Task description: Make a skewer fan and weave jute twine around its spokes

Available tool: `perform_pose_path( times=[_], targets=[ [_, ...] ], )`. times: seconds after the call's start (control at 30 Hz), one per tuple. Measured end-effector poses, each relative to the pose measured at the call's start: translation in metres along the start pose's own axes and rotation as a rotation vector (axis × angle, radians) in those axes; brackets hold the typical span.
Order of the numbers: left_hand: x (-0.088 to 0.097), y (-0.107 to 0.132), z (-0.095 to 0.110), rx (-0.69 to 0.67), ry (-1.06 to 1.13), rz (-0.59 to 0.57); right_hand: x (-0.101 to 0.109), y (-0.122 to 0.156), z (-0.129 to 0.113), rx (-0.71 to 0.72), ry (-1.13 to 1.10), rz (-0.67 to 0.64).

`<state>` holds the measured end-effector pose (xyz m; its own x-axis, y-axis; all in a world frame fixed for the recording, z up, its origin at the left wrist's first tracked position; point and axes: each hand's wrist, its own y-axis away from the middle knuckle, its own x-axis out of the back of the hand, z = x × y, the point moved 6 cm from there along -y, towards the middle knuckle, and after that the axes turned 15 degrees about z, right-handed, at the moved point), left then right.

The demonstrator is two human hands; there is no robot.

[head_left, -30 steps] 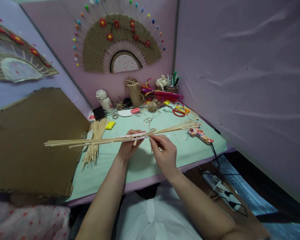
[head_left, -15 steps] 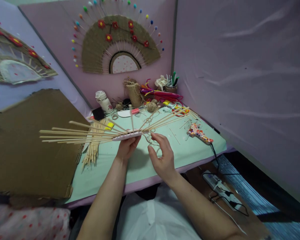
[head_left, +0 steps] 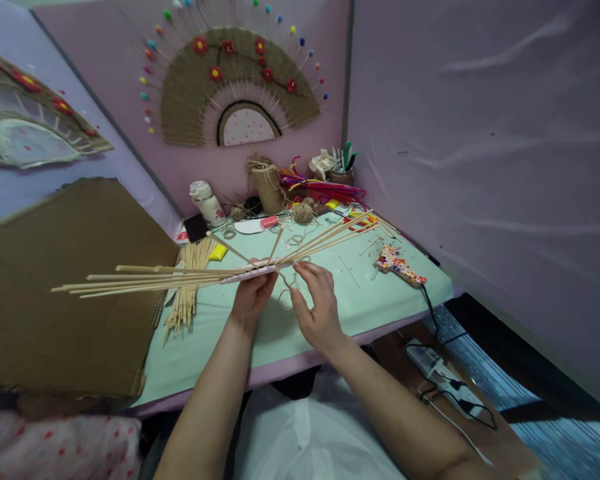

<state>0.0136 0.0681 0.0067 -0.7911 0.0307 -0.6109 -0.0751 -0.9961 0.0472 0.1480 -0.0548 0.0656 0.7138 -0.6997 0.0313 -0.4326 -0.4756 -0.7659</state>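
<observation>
My left hand (head_left: 253, 297) is closed on the flat pale base (head_left: 253, 271) of a half-made fan, from which long bamboo sticks (head_left: 145, 280) spread out to left and right above the mint-green table (head_left: 280, 327). My right hand (head_left: 316, 303) is just right of it, fingers curled, pinching a thin jute string (head_left: 286, 288) that loops below the fan's base. A ball of jute twine (head_left: 303, 213) lies further back.
A loose bundle of sticks (head_left: 190, 283) lies left on the table. A big cardboard sheet (head_left: 65, 287) leans at the left. A patterned glue gun (head_left: 399, 265) lies at the right, its cable running to a power strip (head_left: 443, 380) on the floor. Jars, twine and scissors crowd the back edge.
The stick fan has tilted from edge-on to a splayed view and shifted a little to the left. My right hand moved from the fan's base to the string beneath it.
</observation>
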Motion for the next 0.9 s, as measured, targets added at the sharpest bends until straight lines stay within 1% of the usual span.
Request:
perform_pose_path(
  times=[0.3, 0.47, 0.53, 0.6, 0.77, 0.9],
  targets=[
    [-0.004, 0.003, -0.001, 0.016, 0.017, 0.010, -0.003, 0.000, -0.003, 0.032, 0.039, -0.001],
    [-0.010, 0.006, -0.002, 0.033, -0.021, -0.052, -0.003, 0.003, -0.004, 0.039, 0.083, 0.027],
    [-0.011, 0.007, -0.002, 0.032, -0.003, -0.058, -0.003, 0.005, -0.004, 0.035, 0.087, 0.021],
    [-0.009, 0.005, -0.002, 0.022, 0.033, -0.030, -0.004, 0.007, -0.004, 0.032, 0.063, 0.012],
    [0.001, -0.003, -0.001, -0.018, 0.065, 0.036, 0.001, 0.008, -0.004, 0.029, 0.016, 0.082],
    [0.004, -0.004, -0.002, -0.009, 0.058, 0.059, -0.004, 0.007, -0.009, 0.073, 0.026, 0.047]
  ],
)
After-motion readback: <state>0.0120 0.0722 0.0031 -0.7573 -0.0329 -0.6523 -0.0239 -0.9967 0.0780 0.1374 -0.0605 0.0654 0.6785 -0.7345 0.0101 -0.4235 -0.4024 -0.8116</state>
